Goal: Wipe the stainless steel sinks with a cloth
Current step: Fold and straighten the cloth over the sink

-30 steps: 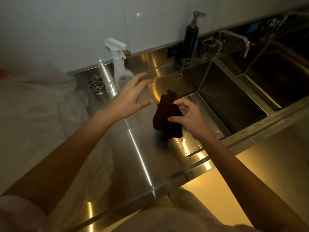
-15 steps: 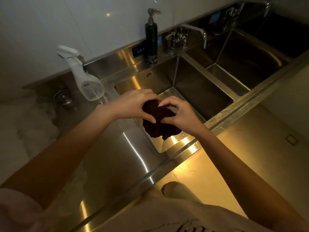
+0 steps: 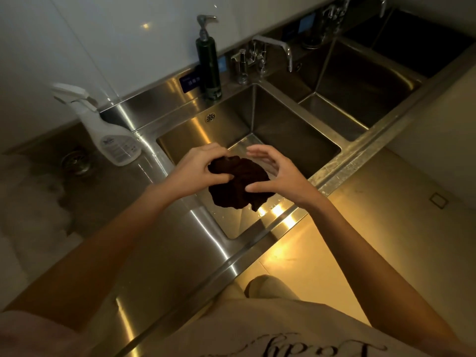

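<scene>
Prep step: your left hand point(image 3: 199, 168) pinches the crumpled dark brown cloth point(image 3: 238, 182), your right hand point(image 3: 277, 173) cups it loosely above the near-left stainless steel sink point(image 3: 296, 130); next, likely bunch it and press down.

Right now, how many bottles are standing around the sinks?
2. A white spray bottle stands on the counter left of the near sink; a dark pump bottle stands on the back ledge behind it. More could sit beyond the frame.
</scene>
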The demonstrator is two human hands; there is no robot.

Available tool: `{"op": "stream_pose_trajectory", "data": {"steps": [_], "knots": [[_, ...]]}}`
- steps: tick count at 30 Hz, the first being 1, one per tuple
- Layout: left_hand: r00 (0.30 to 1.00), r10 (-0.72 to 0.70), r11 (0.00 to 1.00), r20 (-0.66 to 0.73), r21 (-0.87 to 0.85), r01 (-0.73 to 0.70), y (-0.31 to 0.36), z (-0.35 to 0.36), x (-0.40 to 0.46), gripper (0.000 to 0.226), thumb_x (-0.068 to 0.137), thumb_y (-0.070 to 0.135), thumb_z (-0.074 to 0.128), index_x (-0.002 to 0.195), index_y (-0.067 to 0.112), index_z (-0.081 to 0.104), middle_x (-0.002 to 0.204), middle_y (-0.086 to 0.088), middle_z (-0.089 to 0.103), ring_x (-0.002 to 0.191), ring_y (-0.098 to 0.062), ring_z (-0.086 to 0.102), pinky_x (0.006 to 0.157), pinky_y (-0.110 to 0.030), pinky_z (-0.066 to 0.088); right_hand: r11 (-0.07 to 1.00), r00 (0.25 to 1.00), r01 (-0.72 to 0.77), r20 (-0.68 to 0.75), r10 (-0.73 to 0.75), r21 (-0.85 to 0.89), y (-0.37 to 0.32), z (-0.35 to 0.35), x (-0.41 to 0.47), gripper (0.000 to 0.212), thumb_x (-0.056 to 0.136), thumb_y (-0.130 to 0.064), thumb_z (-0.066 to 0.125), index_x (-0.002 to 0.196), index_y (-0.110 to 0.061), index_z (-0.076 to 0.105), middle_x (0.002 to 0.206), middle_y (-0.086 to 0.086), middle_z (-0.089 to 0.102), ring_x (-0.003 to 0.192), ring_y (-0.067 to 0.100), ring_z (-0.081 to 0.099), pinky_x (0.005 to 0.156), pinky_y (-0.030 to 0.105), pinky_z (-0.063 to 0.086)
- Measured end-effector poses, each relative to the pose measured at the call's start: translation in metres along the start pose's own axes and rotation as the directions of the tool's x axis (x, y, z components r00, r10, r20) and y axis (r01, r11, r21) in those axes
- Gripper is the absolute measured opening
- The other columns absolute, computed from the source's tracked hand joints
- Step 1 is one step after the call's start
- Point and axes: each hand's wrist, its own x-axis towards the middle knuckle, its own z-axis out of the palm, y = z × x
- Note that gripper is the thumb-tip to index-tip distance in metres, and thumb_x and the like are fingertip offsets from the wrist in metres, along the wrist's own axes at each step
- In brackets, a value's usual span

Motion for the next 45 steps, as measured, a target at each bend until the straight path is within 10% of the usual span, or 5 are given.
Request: {"op": "stream_pose_trajectory", "data": {"steps": [10, 16, 25, 36, 45], "knots": [[0.975, -0.170, 0.974, -0.143, -0.174, 0.145, -0.010, -0.002, -0.003, 0.026, 0.082, 0.026, 0.071, 0.106, 0.020, 0.065, 0.100, 0.006, 0.060, 0.094, -0.004, 0.058, 0.076, -0.013, 0.046, 0.897, 0.911, -0.397, 0.199, 0.360, 0.195, 0.035, -0.018, 0.011, 0.052, 0.076, -0.067, 0.060, 0.121, -0.043, 0.055, 0.124, -0.013, 0.059, 0.113, 0.013, 0.062, 0.086, 0.024, 0.054], [0.970, -0.097, 0.995, -0.222, -0.051, 0.088, -0.013, 0.001, -0.010, 0.027, 0.079, 0.021, 0.076, 0.102, 0.013, 0.066, 0.096, 0.003, 0.060, 0.088, -0.001, 0.056, 0.074, -0.008, 0.043, 0.822, 0.905, -0.381, -0.010, 0.425, 0.424, 0.017, -0.011, 0.034, 0.031, 0.080, -0.029, 0.075, 0.110, -0.021, 0.068, 0.113, 0.002, 0.068, 0.110, 0.017, 0.063, 0.070, 0.020, 0.058], [0.961, -0.213, 0.970, -0.177, -0.154, 0.186, -0.024, 0.019, -0.025, 0.039, 0.073, 0.032, 0.078, 0.103, 0.027, 0.053, 0.100, 0.013, 0.057, 0.095, -0.002, 0.059, 0.079, -0.027, 0.056, 0.978, 0.886, 0.209, -0.423, -0.189, 0.000, -0.031, 0.010, 0.037, 0.030, 0.078, -0.007, 0.074, 0.098, -0.027, 0.064, 0.099, -0.018, 0.063, 0.099, 0.000, 0.062, 0.082, 0.021, 0.055], [0.958, -0.283, 0.846, 0.033, -0.461, 0.266, -0.005, -0.012, 0.003, 0.086, 0.086, 0.048, 0.058, 0.152, 0.018, 0.011, 0.158, -0.006, 0.021, 0.143, -0.020, 0.026, 0.110, -0.031, 0.035, 0.615, 0.437, 0.326, -0.463, -0.771, -0.717, -0.029, 0.032, 0.019, 0.014, 0.079, 0.008, 0.067, 0.082, -0.004, 0.073, 0.090, 0.010, 0.069, 0.091, 0.019, 0.063, 0.082, 0.019, 0.047], [0.886, -0.181, 0.809, 0.427, -0.447, 0.381, -0.003, -0.023, 0.044, 0.051, 0.088, 0.061, 0.040, 0.116, 0.024, 0.063, 0.097, 0.016, 0.068, 0.089, 0.002, 0.063, 0.077, -0.018, 0.051, 0.566, 0.446, 0.307, -0.410, -0.796, -0.765, -0.017, 0.030, 0.005, 0.016, 0.076, 0.009, 0.072, 0.085, -0.004, 0.071, 0.091, 0.013, 0.069, 0.092, 0.021, 0.063, 0.079, 0.026, 0.053]]}}
